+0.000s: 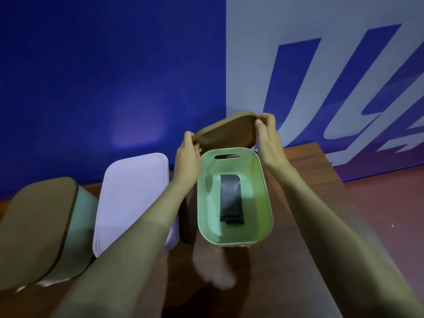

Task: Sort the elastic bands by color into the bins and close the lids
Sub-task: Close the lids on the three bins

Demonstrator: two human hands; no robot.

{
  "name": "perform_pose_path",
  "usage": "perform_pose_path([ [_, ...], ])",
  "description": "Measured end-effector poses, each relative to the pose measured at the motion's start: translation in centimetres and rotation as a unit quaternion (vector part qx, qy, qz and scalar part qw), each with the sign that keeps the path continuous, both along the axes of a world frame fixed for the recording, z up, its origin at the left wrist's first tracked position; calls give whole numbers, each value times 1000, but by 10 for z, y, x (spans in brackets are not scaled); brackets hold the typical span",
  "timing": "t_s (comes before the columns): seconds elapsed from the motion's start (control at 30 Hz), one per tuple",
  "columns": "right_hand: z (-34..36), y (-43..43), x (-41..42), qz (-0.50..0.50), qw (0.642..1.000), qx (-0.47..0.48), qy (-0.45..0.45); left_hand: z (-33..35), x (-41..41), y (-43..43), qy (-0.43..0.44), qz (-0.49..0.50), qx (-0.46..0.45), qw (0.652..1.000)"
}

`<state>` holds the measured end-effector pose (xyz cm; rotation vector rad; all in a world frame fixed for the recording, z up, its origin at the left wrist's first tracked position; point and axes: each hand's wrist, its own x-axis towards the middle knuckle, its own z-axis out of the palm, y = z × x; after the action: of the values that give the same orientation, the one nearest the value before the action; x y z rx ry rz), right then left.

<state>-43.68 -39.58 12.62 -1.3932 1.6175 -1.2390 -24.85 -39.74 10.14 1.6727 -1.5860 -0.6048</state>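
A light green bin (266, 198) stands open on the table, with dark elastic bands (231, 199) lying flat on its bottom. Just behind and above it a brown lid (227, 131) is held tilted in the air. My left hand (187, 154) grips the lid's left end and my right hand (267, 136) grips its right end. To the left stands a bin closed with a pale lilac lid (133, 198). At the far left, a teal bin (80, 230) carries a brown lid (36, 230).
The bins stand on a brown wooden table (305, 214) whose right edge runs diagonally down the frame. Beyond it lies reddish floor (390, 203). A blue and white wall (114, 76) rises right behind the table.
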Motion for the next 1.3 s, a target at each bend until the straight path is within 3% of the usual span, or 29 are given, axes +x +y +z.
perform_pose_path([
  [0.17,0,39,13,17,996,-81,22,-21,15,46,39,-93,52,994],
  [0.4,11,68,25,79,982,-158,66,-29,6,100,155,74,107,979],
  [0.53,14,93,18,103,974,-193,61,-42,3,127,119,51,124,984],
  [0.63,3,119,14,106,983,-150,30,-52,7,140,222,76,129,963],
  [0.73,-11,142,10,95,986,-138,22,-55,5,146,360,145,130,912],
  [0.8,-19,156,7,84,986,-143,22,-49,2,146,396,158,134,895],
  [0.87,-26,169,3,79,986,-142,26,-49,-1,146,368,135,144,908],
  [0.97,-36,184,-3,94,985,-131,53,-41,-9,153,226,95,182,952],
  [1.07,-45,191,-5,96,985,-123,78,-19,-20,168,137,80,199,967],
  [1.3,-65,195,-1,36,991,-83,95,-27,-27,172,66,68,153,984],
])
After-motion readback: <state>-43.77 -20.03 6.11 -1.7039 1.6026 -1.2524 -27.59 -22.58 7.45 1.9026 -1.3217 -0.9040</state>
